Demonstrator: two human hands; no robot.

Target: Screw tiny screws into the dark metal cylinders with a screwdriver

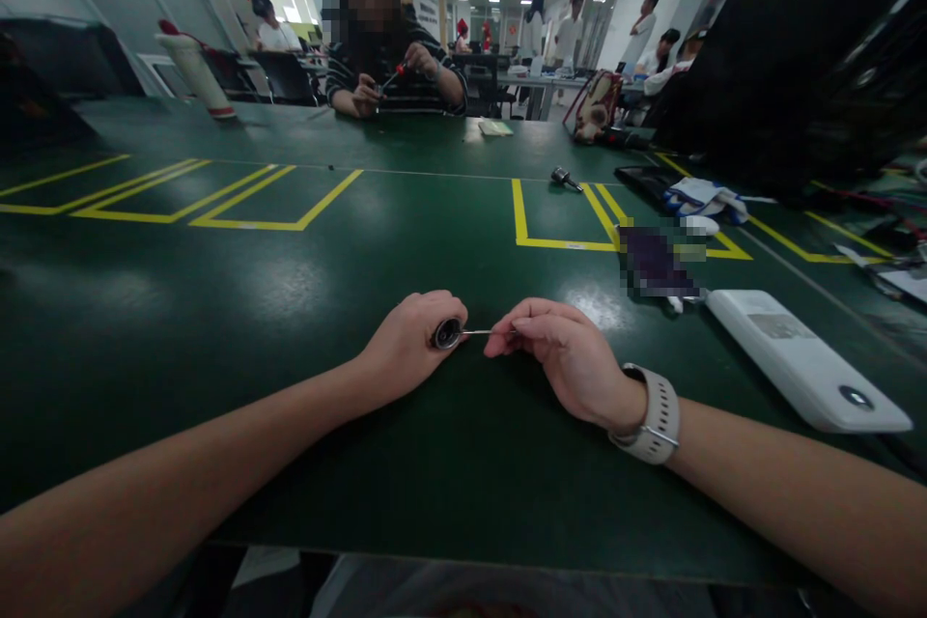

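Over the middle of the green table [304, 444], my left hand [406, 348] is wrapped round a short cylindrical metal part that looks like a round connector [447, 333]. Its dark, open end faces up toward me. A thin metal rod [476, 332] runs from the side of this part to my right hand [561, 352], whose thumb and fingers pinch it. My fingers hide the rod's far end, and I cannot make out whether its tip sits inside the part. A pale watch strap circles my right wrist.
A white power bank [803, 357] lies to the right, near a dark phone-like object [656, 261]. Farther back are a small metal part [565, 179], a white-and-blue cloth [706, 200] and yellow tape outlines. Across the table a person [395, 68] holds a red-handled tool. A large black monitor stands at right.
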